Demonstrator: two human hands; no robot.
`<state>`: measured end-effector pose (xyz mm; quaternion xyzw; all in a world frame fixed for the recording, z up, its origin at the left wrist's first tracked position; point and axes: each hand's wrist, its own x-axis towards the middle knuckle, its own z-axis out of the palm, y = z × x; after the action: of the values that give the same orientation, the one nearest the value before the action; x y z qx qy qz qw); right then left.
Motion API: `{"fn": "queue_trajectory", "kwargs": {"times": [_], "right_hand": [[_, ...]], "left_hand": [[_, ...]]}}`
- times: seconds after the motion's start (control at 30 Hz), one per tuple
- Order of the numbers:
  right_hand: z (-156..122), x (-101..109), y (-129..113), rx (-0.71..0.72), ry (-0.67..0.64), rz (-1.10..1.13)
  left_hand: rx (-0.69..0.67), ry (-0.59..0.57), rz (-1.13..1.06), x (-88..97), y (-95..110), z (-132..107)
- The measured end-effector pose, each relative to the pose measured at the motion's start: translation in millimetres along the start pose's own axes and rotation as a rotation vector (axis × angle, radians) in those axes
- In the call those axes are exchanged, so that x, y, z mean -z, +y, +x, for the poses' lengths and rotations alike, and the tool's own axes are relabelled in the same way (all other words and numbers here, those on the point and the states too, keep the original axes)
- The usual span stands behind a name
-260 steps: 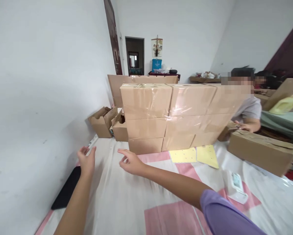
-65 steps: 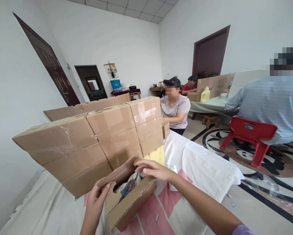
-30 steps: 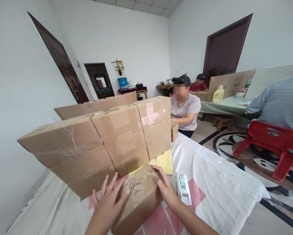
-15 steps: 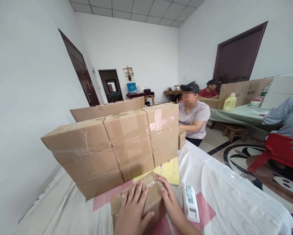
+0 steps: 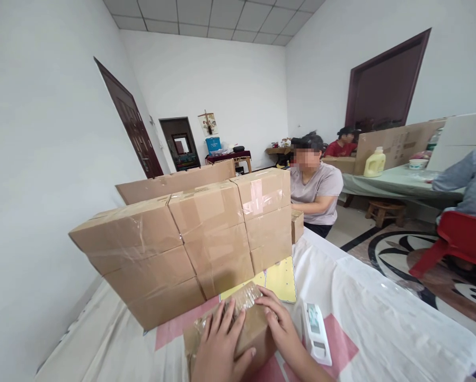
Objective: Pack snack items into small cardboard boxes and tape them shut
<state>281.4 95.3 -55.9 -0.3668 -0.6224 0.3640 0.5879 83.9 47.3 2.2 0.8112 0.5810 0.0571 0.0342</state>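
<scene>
A small brown cardboard box (image 5: 257, 334) with clear packing tape (image 5: 244, 298) across its top lies in front of me. My left hand (image 5: 222, 339) rests flat on the top, fingers spread over the taped part. At the right end, my right hand (image 5: 280, 321) is bent around the box's edge, with fingertips by the tape's end. To the right of it lies a white tape dispenser (image 5: 316, 334). Part of the box's near side is hidden by my left hand and cut off by the frame.
Behind the box stands a wall of stacked, taped cardboard boxes (image 5: 206, 239) by a yellow sheet (image 5: 280, 281). A white cloth (image 5: 365, 318) covers the table. A co-worker (image 5: 317, 185) sits beyond it; another person sits on a red chair (image 5: 463, 239) at right.
The view has shifted slightly, so the box and dispenser appear a little farther right. Both hands stay on the box, almost unmoved against it.
</scene>
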Motion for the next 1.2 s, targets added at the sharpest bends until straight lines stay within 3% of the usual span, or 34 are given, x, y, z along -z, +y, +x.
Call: {"fn": "queue_trajectory", "kwargs": {"times": [0.5, 1.2], "right_hand": [[2, 1, -4, -0.016, -0.005, 0.001], [-3, -1, -12, -0.023, -0.005, 0.026]], "left_hand": [[-0.020, 0.033, 0.025, -5.1, -5, 1], [0.019, -0.005, 0.028, 6.0, 6, -2]]}}
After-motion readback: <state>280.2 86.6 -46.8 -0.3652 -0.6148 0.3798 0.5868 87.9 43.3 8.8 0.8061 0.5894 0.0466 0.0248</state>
